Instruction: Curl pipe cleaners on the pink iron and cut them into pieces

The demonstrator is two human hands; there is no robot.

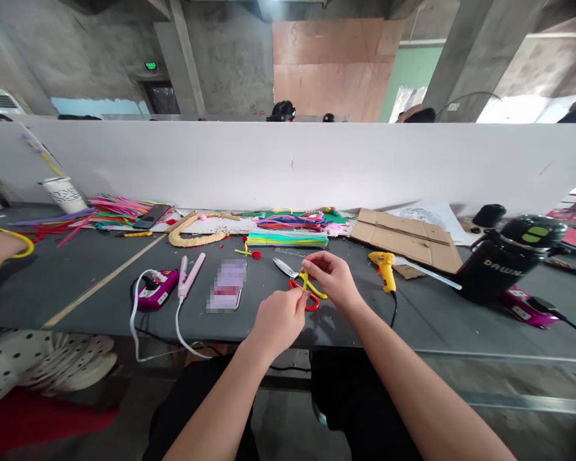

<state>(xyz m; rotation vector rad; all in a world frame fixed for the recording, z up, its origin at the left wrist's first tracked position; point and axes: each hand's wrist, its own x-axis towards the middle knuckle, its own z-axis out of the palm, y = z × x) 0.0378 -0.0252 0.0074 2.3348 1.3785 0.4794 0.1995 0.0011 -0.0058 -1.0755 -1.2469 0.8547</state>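
Between my two hands is a yellow pipe cleaner [319, 294], bent into a loop with one end curving down to the right. My left hand [279, 318] pinches its lower part, fingers closed. My right hand [333, 276] pinches the upper part between thumb and fingertips. On the table just behind and below lies a pair of scissors [284, 267] with red handles, blades pointing up-left, partly hidden by my hands. A phone [227, 286] with a blurred screen lies left of my left hand.
A pink straightener [190, 276] and a purple power strip [157, 289] with white cable lie left. Right are a yellow glue gun [384, 269], cardboard [408, 238] and a black bottle [502, 266]. Pipe cleaner bundles [288, 239] lie behind. Another person's hand [0, 256] is far left.
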